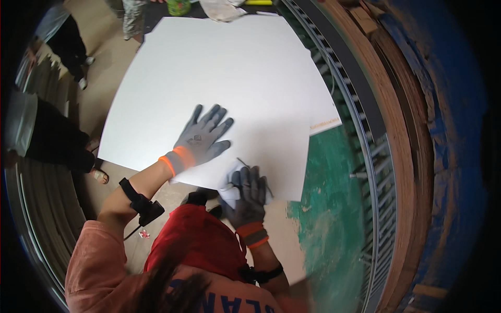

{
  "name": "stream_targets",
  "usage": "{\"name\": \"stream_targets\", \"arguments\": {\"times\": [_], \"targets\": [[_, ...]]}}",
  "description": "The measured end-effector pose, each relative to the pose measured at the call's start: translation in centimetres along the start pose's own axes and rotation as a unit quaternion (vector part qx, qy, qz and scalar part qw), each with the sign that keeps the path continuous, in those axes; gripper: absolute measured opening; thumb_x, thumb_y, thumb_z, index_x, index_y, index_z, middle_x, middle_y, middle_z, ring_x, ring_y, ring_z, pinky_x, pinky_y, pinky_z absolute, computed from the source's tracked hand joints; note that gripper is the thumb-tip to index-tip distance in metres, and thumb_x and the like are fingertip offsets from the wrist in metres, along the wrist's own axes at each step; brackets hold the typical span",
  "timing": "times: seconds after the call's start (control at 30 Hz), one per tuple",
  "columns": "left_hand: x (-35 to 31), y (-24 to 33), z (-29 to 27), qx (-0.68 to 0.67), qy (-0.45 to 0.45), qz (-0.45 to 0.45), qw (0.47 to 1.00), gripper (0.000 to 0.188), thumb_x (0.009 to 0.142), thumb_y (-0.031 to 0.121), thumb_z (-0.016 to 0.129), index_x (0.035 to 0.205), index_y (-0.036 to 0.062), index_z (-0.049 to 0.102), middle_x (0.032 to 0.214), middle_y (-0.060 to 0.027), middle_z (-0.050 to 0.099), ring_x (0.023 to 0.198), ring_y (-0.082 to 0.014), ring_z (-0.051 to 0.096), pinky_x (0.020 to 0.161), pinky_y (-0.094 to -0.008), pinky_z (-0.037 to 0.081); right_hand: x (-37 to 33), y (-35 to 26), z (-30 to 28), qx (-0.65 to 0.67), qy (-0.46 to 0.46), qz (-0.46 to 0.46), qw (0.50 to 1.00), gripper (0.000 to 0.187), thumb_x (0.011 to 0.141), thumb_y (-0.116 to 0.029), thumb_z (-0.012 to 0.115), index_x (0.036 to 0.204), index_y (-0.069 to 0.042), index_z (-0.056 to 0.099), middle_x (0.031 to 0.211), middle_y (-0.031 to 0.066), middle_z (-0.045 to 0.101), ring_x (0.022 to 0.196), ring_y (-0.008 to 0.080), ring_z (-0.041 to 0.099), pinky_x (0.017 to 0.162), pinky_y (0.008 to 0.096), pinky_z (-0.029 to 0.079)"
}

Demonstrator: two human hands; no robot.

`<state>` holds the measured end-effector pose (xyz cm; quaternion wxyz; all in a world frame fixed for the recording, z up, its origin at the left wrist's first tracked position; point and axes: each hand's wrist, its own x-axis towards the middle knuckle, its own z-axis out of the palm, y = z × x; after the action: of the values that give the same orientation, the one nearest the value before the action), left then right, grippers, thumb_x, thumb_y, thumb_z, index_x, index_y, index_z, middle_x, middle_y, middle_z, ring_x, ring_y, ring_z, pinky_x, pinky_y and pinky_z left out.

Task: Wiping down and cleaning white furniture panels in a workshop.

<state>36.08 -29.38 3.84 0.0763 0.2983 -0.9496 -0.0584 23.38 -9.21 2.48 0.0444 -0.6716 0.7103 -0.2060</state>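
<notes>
A large white sheet or panel [219,68] lies flat before me, its near edge close to my body. My left hand [201,140], in a grey glove with an orange cuff, rests palm down on it with the fingers spread. Nothing is held in that hand. At the near edge, my right hand [248,197], gloved in darker grey, bends its fingers over a crumpled white cloth [229,194] and presses it against the sheet. Part of the cloth is hidden under the palm, and a thin dark edge shows beside it.
Green worn flooring [334,208] and a metal rail [373,193] run along the right, with stacked brown boards [417,172] beyond. People stand at the left, one in dark trousers [60,133]. A light cloth [222,9] and a green container [179,6] are at the far edge.
</notes>
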Motion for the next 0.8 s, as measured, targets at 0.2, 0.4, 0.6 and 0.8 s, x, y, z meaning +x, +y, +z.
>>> {"name": "stream_targets", "arguments": {"times": [0.2, 0.4, 0.6, 0.8], "targets": [[-12.1, -12.1, -1.8, -0.071, 0.323, -0.223, 0.917, 0.044, 0.093, 0.020, 0.054, 0.133, 0.0009, 0.051, 0.135, -0.0195, 0.052, 0.124, -0.0387, 0.047, 0.107, -0.0443, 0.034, 1.8, 12.5, -5.2, 0.124, 0.145, 0.195, 0.962, 0.053, 0.084, -0.014, 0.069, 0.130, 0.002, 0.049, 0.131, 0.0188, 0.053, 0.122, 0.0353, 0.049, 0.105, 0.0406, 0.039], [-25.3, -18.8, 0.7, -0.258, 0.291, -0.507, 0.770, 0.046, 0.098, 0.036, 0.052, 0.124, -0.0012, 0.058, 0.118, -0.0149, 0.066, 0.107, -0.0246, 0.062, 0.091, -0.0318, 0.047, 0.9, 2.2, -3.0, -0.043, -0.055, -0.082, 0.994, 0.067, 0.076, -0.031, 0.073, 0.131, 0.000, 0.048, 0.141, 0.0206, 0.044, 0.136, 0.0390, 0.037, 0.112, 0.0535, 0.029], [-20.4, -19.1, -1.0, -0.320, 0.143, -0.598, 0.721, 0.058, 0.097, 0.051, 0.045, 0.117, 0.0005, 0.065, 0.114, -0.0182, 0.067, 0.109, -0.0268, 0.061, 0.096, -0.0326, 0.044, 7.7, 13.1, -3.5, 0.089, 0.080, 0.079, 0.990, 0.050, 0.077, -0.012, 0.074, 0.120, 0.002, 0.052, 0.118, 0.0180, 0.056, 0.115, 0.0334, 0.051, 0.103, 0.0396, 0.039], [-20.3, -19.2, -0.7, -0.104, 0.065, -0.641, 0.757, 0.059, 0.099, 0.054, 0.036, 0.118, 0.0078, 0.067, 0.119, -0.0216, 0.064, 0.116, -0.0400, 0.057, 0.100, -0.0440, 0.043, 5.7, 1.9, 2.5, 0.015, -0.001, -0.077, 0.997, 0.064, 0.082, -0.022, 0.072, 0.136, 0.000, 0.045, 0.141, 0.0192, 0.046, 0.134, 0.0362, 0.038, 0.113, 0.0489, 0.031]]}}
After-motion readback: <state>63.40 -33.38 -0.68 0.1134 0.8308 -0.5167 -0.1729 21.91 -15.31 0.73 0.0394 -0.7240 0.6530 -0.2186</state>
